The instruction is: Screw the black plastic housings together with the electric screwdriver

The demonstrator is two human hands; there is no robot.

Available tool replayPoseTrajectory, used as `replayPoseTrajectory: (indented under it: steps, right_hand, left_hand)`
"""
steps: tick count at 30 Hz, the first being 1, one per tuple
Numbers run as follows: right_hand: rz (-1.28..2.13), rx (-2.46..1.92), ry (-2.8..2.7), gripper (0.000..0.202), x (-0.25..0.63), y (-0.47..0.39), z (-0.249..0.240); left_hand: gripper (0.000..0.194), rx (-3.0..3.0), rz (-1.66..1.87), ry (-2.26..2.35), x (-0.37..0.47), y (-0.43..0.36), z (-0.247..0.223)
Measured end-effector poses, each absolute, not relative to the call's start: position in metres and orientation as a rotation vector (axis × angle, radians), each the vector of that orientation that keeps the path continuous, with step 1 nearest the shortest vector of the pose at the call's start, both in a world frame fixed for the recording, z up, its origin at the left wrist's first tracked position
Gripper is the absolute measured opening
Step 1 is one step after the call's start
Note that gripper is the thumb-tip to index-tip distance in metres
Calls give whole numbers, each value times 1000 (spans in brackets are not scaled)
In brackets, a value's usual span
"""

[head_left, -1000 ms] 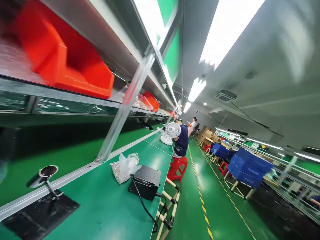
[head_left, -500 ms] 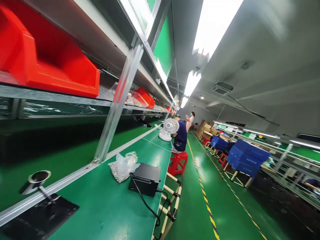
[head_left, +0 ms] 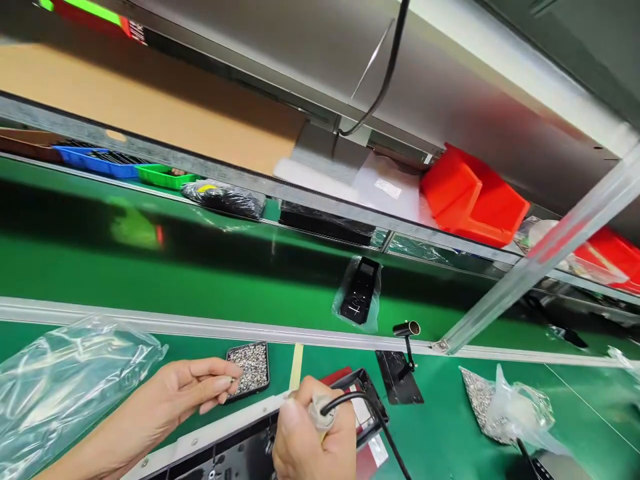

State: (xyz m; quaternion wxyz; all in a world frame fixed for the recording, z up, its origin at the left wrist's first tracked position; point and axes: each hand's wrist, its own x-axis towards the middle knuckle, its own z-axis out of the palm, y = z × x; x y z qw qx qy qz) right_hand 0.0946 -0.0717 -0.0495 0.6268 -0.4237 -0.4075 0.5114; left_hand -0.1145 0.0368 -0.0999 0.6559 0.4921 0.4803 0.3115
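My left hand (head_left: 187, 393) is closed in a pinch, with a tiny screw between thumb and forefinger. Just beside those fingertips is a small black tray (head_left: 267, 373) filled with little metal screws (head_left: 250, 365). My right hand (head_left: 315, 427) is wrapped round a pale electric screwdriver (head_left: 324, 417), whose black cord (head_left: 385, 427) leaves its top end. The screwdriver's tip is hidden by the hand. Below both hands lies a black plastic housing (head_left: 240, 457) against a white strip (head_left: 200, 437). Another open black part (head_left: 367, 387) sits right of my right hand.
A clear plastic bag (head_left: 90, 373) lies at the left. To the right are a black stand with a ring (head_left: 407, 333) and a bag of small metal pieces (head_left: 485, 407). Behind, a black panel (head_left: 361, 290) lies in plastic. A shelf with a red bin (head_left: 475, 200) overhangs the bench.
The view has swung from along the bench and aisle to the left and down onto the work. Both hands have come into view, holding the screw and the screwdriver.
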Motion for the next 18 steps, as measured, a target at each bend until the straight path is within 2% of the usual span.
replayPoseTrajectory:
  steps: [6,18]
  right_hand:
    - [1234,-953,-901,67,93,-79,-34]
    - [1260,-932,-971,67,98,-80,-27]
  left_hand:
    - [80,1021,674,1044,-110,22,-92]
    - [61,1078,623,930,-115,15,-95]
